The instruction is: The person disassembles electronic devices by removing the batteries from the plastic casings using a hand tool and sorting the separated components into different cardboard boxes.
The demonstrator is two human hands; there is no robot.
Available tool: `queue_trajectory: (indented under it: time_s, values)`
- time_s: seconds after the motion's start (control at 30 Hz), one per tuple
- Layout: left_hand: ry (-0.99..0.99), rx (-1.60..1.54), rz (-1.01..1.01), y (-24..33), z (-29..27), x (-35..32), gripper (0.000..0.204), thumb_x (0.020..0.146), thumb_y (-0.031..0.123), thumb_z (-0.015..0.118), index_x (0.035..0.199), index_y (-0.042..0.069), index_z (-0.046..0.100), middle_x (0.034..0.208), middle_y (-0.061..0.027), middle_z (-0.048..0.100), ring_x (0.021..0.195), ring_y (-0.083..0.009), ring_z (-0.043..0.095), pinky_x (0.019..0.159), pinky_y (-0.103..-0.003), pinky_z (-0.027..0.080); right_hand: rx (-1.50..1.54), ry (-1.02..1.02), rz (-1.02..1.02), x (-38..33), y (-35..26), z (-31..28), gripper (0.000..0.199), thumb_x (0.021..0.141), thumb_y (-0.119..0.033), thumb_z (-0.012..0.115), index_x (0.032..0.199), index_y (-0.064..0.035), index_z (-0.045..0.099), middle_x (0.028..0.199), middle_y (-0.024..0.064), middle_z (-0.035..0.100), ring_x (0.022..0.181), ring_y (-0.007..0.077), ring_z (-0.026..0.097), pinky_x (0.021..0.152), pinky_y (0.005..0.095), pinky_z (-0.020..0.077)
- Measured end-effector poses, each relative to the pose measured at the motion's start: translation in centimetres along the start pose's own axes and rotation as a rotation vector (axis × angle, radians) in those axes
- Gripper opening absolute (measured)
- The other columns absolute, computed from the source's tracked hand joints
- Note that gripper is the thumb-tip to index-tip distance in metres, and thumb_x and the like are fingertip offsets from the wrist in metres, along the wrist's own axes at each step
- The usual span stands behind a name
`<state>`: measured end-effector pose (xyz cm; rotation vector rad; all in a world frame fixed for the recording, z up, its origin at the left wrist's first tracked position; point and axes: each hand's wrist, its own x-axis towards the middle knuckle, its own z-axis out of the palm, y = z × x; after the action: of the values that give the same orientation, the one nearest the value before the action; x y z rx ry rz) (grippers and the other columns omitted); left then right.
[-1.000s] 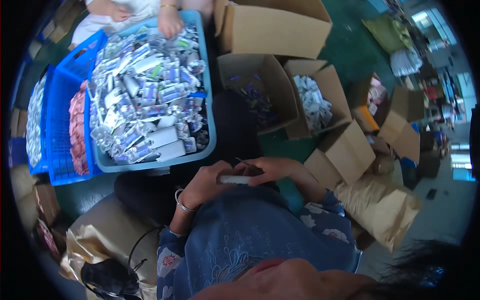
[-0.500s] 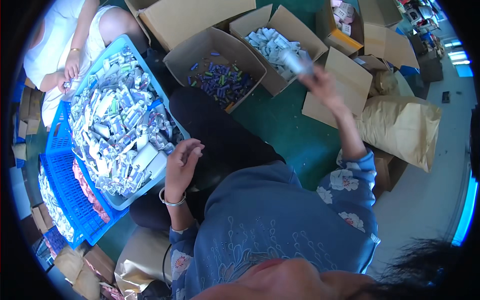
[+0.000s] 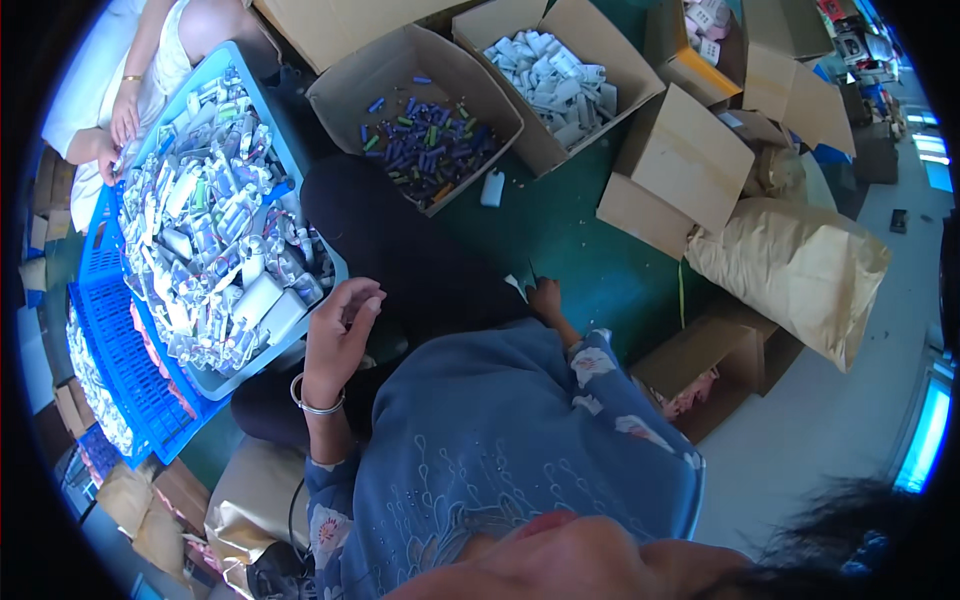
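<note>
Beside the light blue bin (image 3: 335, 265), my left hand (image 3: 340, 325) hovers with loosely bent fingers; nothing shows in it. The bin is heaped with small white casings, cylindrical cells and wired parts. My right hand (image 3: 546, 300) is low in front of my body, its fingers closed. A thin dark pointed thing (image 3: 532, 270) sticks up from them, its kind unclear. Touching or close by that hand is a small white strip (image 3: 515, 287). On the green floor lies a white casing (image 3: 492, 188), near a carton (image 3: 330, 100) of purple and green cylindrical cells.
Another carton (image 3: 625, 75) holds white casings. Past it stand a carton of pink pieces (image 3: 705, 45), an open carton (image 3: 680, 165) and a tan sack (image 3: 800, 275). Blue crates (image 3: 130, 340) flank the bin. Another person's hands (image 3: 115, 140) work at the bin's far left.
My right hand has come down from the white-casing carton toward my body and no longer carries the pale object. A white casing now lies on the floor. My left hand stays by the bin.
</note>
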<state>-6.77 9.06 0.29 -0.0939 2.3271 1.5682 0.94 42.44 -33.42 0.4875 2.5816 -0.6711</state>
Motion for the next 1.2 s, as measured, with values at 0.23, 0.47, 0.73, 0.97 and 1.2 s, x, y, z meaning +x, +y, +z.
queue_trajectory:
  time_s: [0.23, 0.47, 0.73, 0.97, 1.2]
  values:
    - [-0.015, -0.145, -0.172, -0.6, 0.3, -0.1, 0.017, 0.088, 0.005, 0.052, 0.104, -0.001, 0.056, 0.093, -0.0066, 0.064, 0.078, -0.0094, 0.058, 0.069, -0.022, 0.046, 0.104, 0.058, -0.121, 6.9, 0.7, 3.3, 0.021, 0.079, -0.020, 0.053, 0.081, -0.0024, 0.064, 0.077, 0.0212, 0.061, 0.064, 0.0440, 0.059, 0.062, 0.0484, 0.0498]
    - [-0.032, -0.310, -0.218, 0.5, -2.6, 2.2, 0.022, 0.087, -0.001, 0.049, 0.109, -0.003, 0.053, 0.099, -0.0086, 0.062, 0.086, -0.0108, 0.057, 0.078, -0.023, 0.045, -0.412, -0.188, -0.237, 19.6, -3.5, 4.4, 0.018, 0.075, -0.023, 0.060, 0.083, -0.0081, 0.065, 0.086, 0.0157, 0.064, 0.080, 0.0335, 0.063, 0.068, 0.0430, 0.0518]
    - [0.054, -0.255, -0.436, 0.3, -4.9, 4.1, 0.017, 0.082, -0.001, 0.055, 0.098, 0.001, 0.062, 0.096, -0.0075, 0.062, 0.091, -0.0149, 0.059, 0.082, -0.027, 0.046, -0.635, -0.367, -0.251, 21.9, -4.9, 12.7, 0.021, 0.072, -0.020, 0.063, 0.088, -0.0064, 0.064, 0.088, 0.0147, 0.064, 0.083, 0.0292, 0.063, 0.068, 0.0403, 0.0515]
    - [0.008, -0.449, -0.383, -1.1, -5.5, 3.9, 0.025, 0.089, 0.003, 0.052, 0.113, -0.003, 0.053, 0.105, -0.0092, 0.059, 0.100, -0.0140, 0.056, 0.088, -0.027, 0.044, -0.716, -0.459, -0.177, 18.7, -2.0, 12.0, 0.021, 0.072, -0.017, 0.063, 0.089, -0.0044, 0.062, 0.089, 0.0148, 0.063, 0.083, 0.0270, 0.063, 0.069, 0.0386, 0.0510]
    - [0.049, -0.419, -0.258, -2.1, -6.6, 2.7, 0.025, 0.092, 0.010, 0.051, 0.114, -0.001, 0.052, 0.104, -0.0074, 0.060, 0.098, -0.0132, 0.056, 0.086, -0.027, 0.044, -0.503, -0.441, -0.167, 13.8, 1.9, 5.1, 0.022, 0.073, -0.014, 0.063, 0.090, -0.0024, 0.061, 0.089, 0.0150, 0.062, 0.082, 0.0248, 0.063, 0.069, 0.0369, 0.0505]
